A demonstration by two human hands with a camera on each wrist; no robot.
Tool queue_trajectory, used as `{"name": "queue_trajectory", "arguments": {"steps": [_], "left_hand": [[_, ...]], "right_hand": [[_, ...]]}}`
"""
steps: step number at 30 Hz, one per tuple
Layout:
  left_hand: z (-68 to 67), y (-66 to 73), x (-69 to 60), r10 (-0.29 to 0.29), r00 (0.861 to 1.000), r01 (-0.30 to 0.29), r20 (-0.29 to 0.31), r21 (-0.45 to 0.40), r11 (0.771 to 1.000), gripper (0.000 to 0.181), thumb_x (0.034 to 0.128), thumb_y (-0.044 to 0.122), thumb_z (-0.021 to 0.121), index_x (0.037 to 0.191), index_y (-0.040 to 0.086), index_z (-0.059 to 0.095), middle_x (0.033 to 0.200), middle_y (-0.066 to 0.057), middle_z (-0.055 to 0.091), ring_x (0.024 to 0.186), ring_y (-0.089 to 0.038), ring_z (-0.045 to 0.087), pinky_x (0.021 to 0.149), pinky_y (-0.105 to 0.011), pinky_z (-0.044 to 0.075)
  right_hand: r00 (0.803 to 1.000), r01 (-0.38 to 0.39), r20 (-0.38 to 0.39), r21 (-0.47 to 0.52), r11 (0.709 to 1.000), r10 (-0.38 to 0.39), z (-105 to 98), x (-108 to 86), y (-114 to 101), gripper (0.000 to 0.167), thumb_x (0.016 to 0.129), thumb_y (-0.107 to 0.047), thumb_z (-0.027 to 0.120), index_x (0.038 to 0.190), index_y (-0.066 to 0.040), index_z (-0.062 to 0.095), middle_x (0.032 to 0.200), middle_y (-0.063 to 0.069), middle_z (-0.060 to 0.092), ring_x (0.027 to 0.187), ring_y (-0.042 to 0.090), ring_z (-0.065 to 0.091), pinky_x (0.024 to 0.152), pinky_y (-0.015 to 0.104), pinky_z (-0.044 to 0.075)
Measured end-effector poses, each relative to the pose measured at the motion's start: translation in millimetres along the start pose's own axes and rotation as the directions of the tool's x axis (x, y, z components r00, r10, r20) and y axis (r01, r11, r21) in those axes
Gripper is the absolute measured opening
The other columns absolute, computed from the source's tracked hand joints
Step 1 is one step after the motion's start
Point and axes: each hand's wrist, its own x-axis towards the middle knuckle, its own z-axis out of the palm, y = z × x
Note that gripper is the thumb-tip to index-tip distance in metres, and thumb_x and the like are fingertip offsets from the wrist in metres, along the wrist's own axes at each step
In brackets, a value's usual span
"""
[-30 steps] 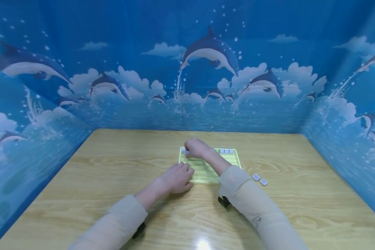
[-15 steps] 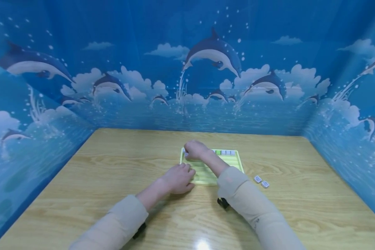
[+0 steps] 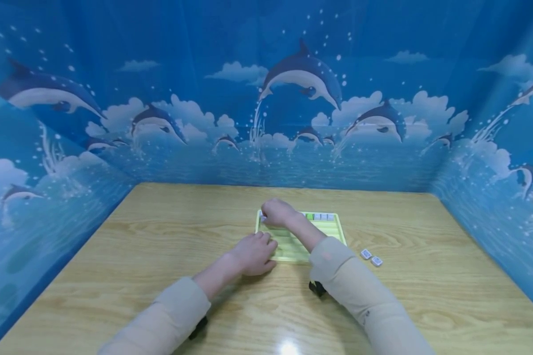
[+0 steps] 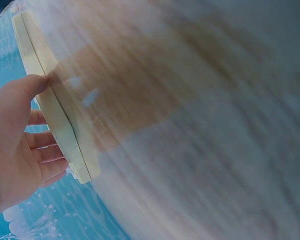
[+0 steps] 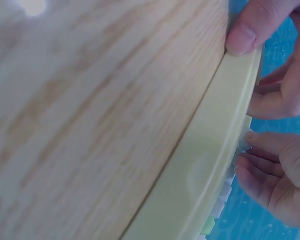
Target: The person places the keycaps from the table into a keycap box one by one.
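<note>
A pale yellow-green ridged tray (image 3: 288, 249) lies on the table, with a row of small white tiles (image 3: 324, 217) and a green tile (image 3: 310, 216) along its far edge. My left hand (image 3: 254, 254) holds the tray's near left corner, its thumb against the front side and its fingers over the left rim. Reaching across the tray, my right hand (image 3: 277, 212) is at the far left end of the row. In the right wrist view its thumb and fingers pinch a small pale tile (image 5: 244, 144), partly hidden by the fingertips.
Two loose white tiles (image 3: 371, 258) with dark markings lie on the wooden table (image 3: 182, 222), right of the tray. Dolphin-printed blue curtains (image 3: 257, 148) enclose the back and both sides. Dark wrist gear (image 3: 317, 288) hangs under the right forearm.
The head view has shifted slightly. My right hand has moved a little left over the tray, and the green tile has come into sight beside its wrist. My left hand stays put.
</note>
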Motion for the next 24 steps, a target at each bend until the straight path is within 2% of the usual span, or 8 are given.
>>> {"name": "queue_trajectory", "arguments": {"steps": [11,20,24], "left_hand": [[0.2,-0.7,0.6,0.008,1.0,-0.007,-0.029,0.026,1.0,0.037,0.0913,0.041,0.052,0.105,0.008,0.055,0.1,-0.009,0.053,0.09,-0.021,0.05,0.08,-0.033,0.045],[0.6,-0.4,0.0,0.004,1.0,-0.004,-0.008,0.023,1.0,0.04,0.092,0.042,0.051,0.11,0.007,0.055,0.104,-0.01,0.053,0.093,-0.022,0.051,0.083,-0.033,0.045],[1.4,-0.6,0.2,0.005,1.0,-0.005,-0.004,0.026,1.0,0.04,0.0922,0.042,0.05,0.111,0.007,0.055,0.104,-0.01,0.053,0.094,-0.022,0.051,0.084,-0.033,0.045]], "right_hand": [[1.0,-0.011,-0.017,-0.011,1.0,0.011,0.1,1.9,-1.4,0.035,0.087,-0.013,0.061,0.059,-0.015,0.041,0.052,-0.004,0.033,0.047,0.01,0.027,0.045,0.023,0.025],[1.0,-0.016,-0.006,-0.015,1.0,0.015,2.6,3.6,-2.1,0.03,0.084,-0.006,0.061,0.061,-0.014,0.044,0.053,-0.004,0.032,0.046,0.009,0.025,0.044,0.022,0.023],[1.0,-0.019,-0.011,-0.031,0.999,0.019,3.1,4.2,-2.7,0.025,0.085,-0.008,0.062,0.065,-0.012,0.047,0.056,-0.003,0.036,0.049,0.01,0.03,0.046,0.023,0.026]]}}
